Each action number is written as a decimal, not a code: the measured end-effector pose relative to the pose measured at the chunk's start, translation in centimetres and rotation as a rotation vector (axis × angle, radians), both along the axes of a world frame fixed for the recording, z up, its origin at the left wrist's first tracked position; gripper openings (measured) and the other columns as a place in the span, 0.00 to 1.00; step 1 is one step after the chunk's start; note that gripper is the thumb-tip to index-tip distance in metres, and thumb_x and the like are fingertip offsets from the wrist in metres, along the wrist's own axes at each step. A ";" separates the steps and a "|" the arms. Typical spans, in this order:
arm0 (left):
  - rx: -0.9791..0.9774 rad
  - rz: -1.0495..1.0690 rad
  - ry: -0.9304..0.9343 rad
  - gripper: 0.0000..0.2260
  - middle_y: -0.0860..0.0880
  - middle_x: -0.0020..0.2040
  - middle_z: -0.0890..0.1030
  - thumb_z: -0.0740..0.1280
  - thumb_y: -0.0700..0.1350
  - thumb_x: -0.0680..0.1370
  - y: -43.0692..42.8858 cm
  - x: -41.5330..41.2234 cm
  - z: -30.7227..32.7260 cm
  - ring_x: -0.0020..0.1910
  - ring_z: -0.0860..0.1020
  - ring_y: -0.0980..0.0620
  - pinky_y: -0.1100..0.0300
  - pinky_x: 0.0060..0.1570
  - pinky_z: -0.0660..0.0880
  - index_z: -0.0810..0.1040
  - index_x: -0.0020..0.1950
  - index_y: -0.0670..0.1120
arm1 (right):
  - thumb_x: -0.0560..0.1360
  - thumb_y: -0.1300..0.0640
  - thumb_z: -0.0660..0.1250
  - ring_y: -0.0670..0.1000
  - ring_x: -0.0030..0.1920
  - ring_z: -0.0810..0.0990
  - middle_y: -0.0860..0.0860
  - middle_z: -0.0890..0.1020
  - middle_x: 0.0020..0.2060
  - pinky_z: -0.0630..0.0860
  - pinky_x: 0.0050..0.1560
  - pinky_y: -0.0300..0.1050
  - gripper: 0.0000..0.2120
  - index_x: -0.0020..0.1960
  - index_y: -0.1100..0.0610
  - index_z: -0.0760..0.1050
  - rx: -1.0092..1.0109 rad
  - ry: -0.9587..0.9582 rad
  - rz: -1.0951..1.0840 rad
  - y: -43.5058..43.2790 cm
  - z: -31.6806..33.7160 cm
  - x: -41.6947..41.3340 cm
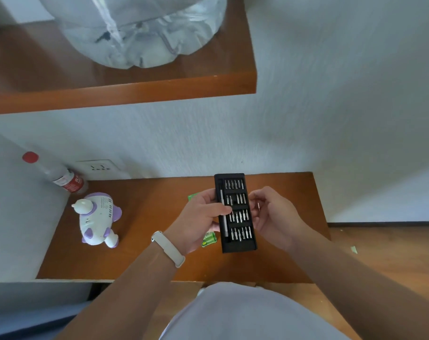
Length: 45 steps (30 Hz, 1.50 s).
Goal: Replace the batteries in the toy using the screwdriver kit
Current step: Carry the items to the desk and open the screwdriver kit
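Observation:
A black screwdriver kit tray [238, 244] with rows of silver bits and a slim driver handle is held up above the wooden desk [147, 256]. My left hand [198, 217] grips the tray from its left side, thumb across the driver handle. My right hand [273, 212] is at the tray's right edge and pinches a small silver bit [258, 206] between its fingers. The white and purple toy [98, 218] lies on the desk at the left, apart from both hands. A green battery pack [209, 239] lies on the desk under the tray, partly hidden.
A plastic bottle [61, 176] with a red cap leans in the desk's far left corner beside a wall socket [100, 166]. A wooden shelf [125, 92] with a clear plastic bag [139, 33] hangs above. Another green packet [192, 197] peeks out behind my left hand.

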<state>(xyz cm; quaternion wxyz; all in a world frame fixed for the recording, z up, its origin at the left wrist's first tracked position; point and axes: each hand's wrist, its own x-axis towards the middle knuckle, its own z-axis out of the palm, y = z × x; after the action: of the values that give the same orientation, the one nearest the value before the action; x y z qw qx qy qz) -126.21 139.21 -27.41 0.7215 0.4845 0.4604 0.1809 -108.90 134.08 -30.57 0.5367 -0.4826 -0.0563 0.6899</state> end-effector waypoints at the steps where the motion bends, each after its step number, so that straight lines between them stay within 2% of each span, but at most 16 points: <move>1: 0.003 -0.003 0.001 0.15 0.44 0.56 0.85 0.63 0.33 0.79 0.2 -0.5 0.1 0.54 0.84 0.46 0.50 0.49 0.79 0.78 0.64 0.43 | 0.77 0.61 0.60 0.47 0.28 0.68 0.51 0.71 0.30 0.67 0.31 0.41 0.06 0.41 0.59 0.71 -0.009 0.030 -0.005 0.2 0.1 -0.6; 3: 0.006 -0.008 0.001 0.14 0.43 0.56 0.85 0.63 0.33 0.79 0.8 -1.5 0.2 0.56 0.83 0.43 0.47 0.51 0.79 0.79 0.63 0.43 | 0.80 0.54 0.59 0.50 0.32 0.72 0.54 0.74 0.33 0.72 0.38 0.45 0.11 0.44 0.61 0.74 -0.006 0.020 0.035 0.6 0.1 -1.8; 5: 0.005 -0.010 -0.003 0.14 0.43 0.56 0.85 0.64 0.34 0.79 1.3 -2.6 0.3 0.57 0.83 0.42 0.47 0.49 0.79 0.79 0.62 0.43 | 0.82 0.48 0.57 0.59 0.44 0.79 0.60 0.79 0.43 0.77 0.54 0.55 0.20 0.55 0.65 0.76 0.013 -0.040 0.119 0.9 0.0 -2.9; 6: 0.003 -0.011 -0.007 0.14 0.43 0.56 0.85 0.64 0.34 0.79 1.6 -3.0 0.4 0.57 0.83 0.42 0.48 0.49 0.79 0.79 0.63 0.43 | 0.82 0.46 0.57 0.63 0.51 0.79 0.63 0.80 0.49 0.76 0.62 0.60 0.24 0.61 0.66 0.75 0.029 -0.055 0.158 1.0 0.0 -3.4; 8: -0.004 -0.011 -0.023 0.14 0.42 0.56 0.85 0.64 0.34 0.79 2.0 -4.0 0.4 0.56 0.83 0.42 0.49 0.48 0.79 0.79 0.63 0.43 | 0.83 0.46 0.57 0.66 0.60 0.79 0.65 0.80 0.58 0.72 0.66 0.65 0.23 0.66 0.62 0.75 0.059 -0.080 0.221 1.3 0.1 -4.5; 10: -0.012 -0.011 -0.043 0.14 0.43 0.56 0.85 0.64 0.33 0.79 2.4 -4.8 0.4 0.56 0.83 0.42 0.47 0.48 0.81 0.79 0.63 0.43 | 0.82 0.48 0.59 0.65 0.61 0.79 0.64 0.80 0.60 0.73 0.65 0.66 0.19 0.66 0.59 0.76 0.082 -0.103 0.244 1.5 0.3 -5.6; 13: 0.006 -0.007 -0.057 0.15 0.42 0.57 0.84 0.66 0.33 0.79 3.0 -5.9 0.1 0.55 0.84 0.42 0.39 0.53 0.81 0.78 0.65 0.43 | 0.80 0.52 0.64 0.63 0.56 0.82 0.62 0.82 0.57 0.79 0.57 0.61 0.17 0.65 0.59 0.76 0.103 -0.128 0.231 2.0 0.5 -7.0; 16: 0.087 0.016 -0.031 0.21 0.41 0.56 0.84 0.69 0.34 0.78 3.4 -7.2 -0.4 0.53 0.84 0.42 0.36 0.52 0.81 0.71 0.69 0.46 | 0.80 0.55 0.63 0.61 0.52 0.84 0.61 0.84 0.54 0.81 0.49 0.56 0.13 0.62 0.58 0.77 0.103 -0.163 0.197 2.3 1.0 -8.5; 19: 0.170 0.029 0.012 0.27 0.41 0.53 0.84 0.71 0.36 0.77 3.6 -8.4 -0.9 0.50 0.85 0.44 0.40 0.49 0.82 0.64 0.71 0.53 | 0.81 0.56 0.62 0.61 0.51 0.85 0.61 0.84 0.53 0.81 0.48 0.56 0.12 0.62 0.58 0.77 0.106 -0.169 0.165 2.6 1.3 -9.9; 23: 0.260 0.007 0.054 0.24 0.43 0.49 0.84 0.70 0.36 0.77 3.9 -10.1 -1.4 0.45 0.85 0.45 0.43 0.43 0.84 0.66 0.67 0.54 | 0.82 0.58 0.61 0.65 0.54 0.83 0.63 0.83 0.55 0.80 0.55 0.62 0.12 0.63 0.59 0.76 0.129 -0.213 0.149 3.0 0.9 -11.9; 25: 0.293 -0.023 0.070 0.22 0.44 0.49 0.83 0.69 0.37 0.77 4.2 -11.0 -1.5 0.43 0.85 0.47 0.53 0.37 0.83 0.67 0.66 0.52 | 0.82 0.58 0.61 0.65 0.55 0.83 0.63 0.83 0.55 0.78 0.58 0.65 0.12 0.62 0.59 0.77 0.125 -0.261 0.141 3.1 0.7 -12.9; 27: 0.386 -0.076 0.134 0.19 0.47 0.48 0.82 0.70 0.40 0.78 4.5 -11.9 -1.6 0.41 0.85 0.51 0.62 0.35 0.79 0.67 0.65 0.52 | 0.81 0.57 0.62 0.65 0.54 0.83 0.62 0.84 0.54 0.77 0.58 0.67 0.11 0.60 0.57 0.79 0.114 -0.321 0.134 3.3 0.6 -13.8; 30: 0.557 -0.173 0.244 0.18 0.52 0.48 0.83 0.70 0.45 0.79 4.8 -13.1 -1.7 0.38 0.83 0.58 0.68 0.34 0.77 0.67 0.64 0.53 | 0.81 0.57 0.62 0.63 0.52 0.84 0.60 0.85 0.51 0.79 0.56 0.65 0.09 0.55 0.54 0.81 0.098 -0.407 0.129 3.3 0.6 -14.7; 35: 0.759 -0.292 0.372 0.15 0.57 0.48 0.80 0.69 0.53 0.78 5.2 -14.5 -1.8 0.36 0.82 0.57 0.62 0.37 0.79 0.66 0.60 0.56 | 0.81 0.58 0.63 0.58 0.44 0.85 0.59 0.85 0.46 0.82 0.48 0.56 0.08 0.53 0.55 0.80 0.084 -0.487 0.110 2.9 0.9 -15.8; 42: 0.813 -0.392 0.416 0.16 0.54 0.41 0.81 0.68 0.56 0.79 5.7 -15.5 -2.7 0.38 0.80 0.56 0.58 0.40 0.79 0.66 0.61 0.55 | 0.80 0.56 0.64 0.58 0.45 0.86 0.58 0.85 0.46 0.82 0.46 0.54 0.07 0.54 0.55 0.79 0.058 -0.550 0.094 2.4 0.5 -16.9; 45: 0.860 -0.410 0.426 0.17 0.55 0.40 0.80 0.67 0.57 0.79 5.6 -15.7 -2.7 0.36 0.78 0.57 0.61 0.35 0.75 0.67 0.63 0.53 | 0.80 0.54 0.64 0.59 0.46 0.86 0.58 0.85 0.46 0.82 0.49 0.57 0.07 0.54 0.55 0.79 0.042 -0.563 0.087 2.2 0.3 -17.2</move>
<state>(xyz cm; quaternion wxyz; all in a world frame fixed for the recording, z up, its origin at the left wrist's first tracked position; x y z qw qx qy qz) -141.87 144.77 -30.07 0.3682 0.8435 0.3765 0.1060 -126.09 136.29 -30.30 0.4799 -0.6411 -0.2381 0.5496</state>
